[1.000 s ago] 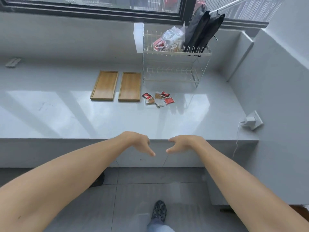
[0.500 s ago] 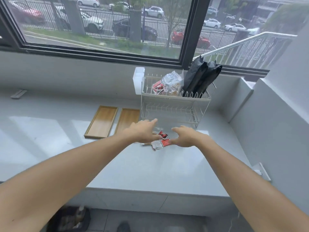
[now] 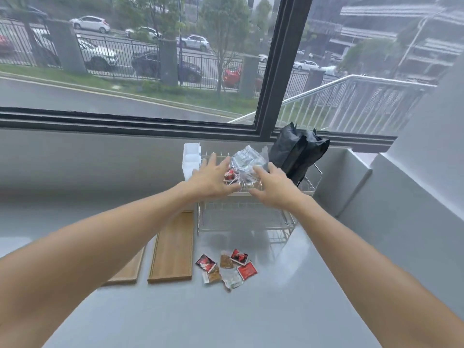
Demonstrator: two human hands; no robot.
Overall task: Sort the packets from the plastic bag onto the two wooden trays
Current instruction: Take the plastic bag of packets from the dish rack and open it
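Note:
A clear plastic bag (image 3: 247, 162) holding red packets sits on the top tier of a white wire rack (image 3: 253, 217). My left hand (image 3: 212, 178) reaches to the bag's left side, fingers spread, and my right hand (image 3: 273, 187) reaches to its right side, fingers apart; neither clearly grips it. Two wooden trays lie side by side on the counter: the right tray (image 3: 175, 249) is bare, the left tray (image 3: 128, 271) is mostly hidden by my left forearm. Several loose packets (image 3: 227, 267), red, brown and clear, lie on the counter right of the trays.
Two black bags (image 3: 297, 154) stand at the rack's right end, and a white plastic holder (image 3: 191, 156) hangs on its left end. The grey counter (image 3: 226, 312) meets a grey wall on the right and a window ledge behind.
Both hands have risen from over the loose packets on the counter up to the plastic bag on the rack's top tier. The view has moved closer to the counter.

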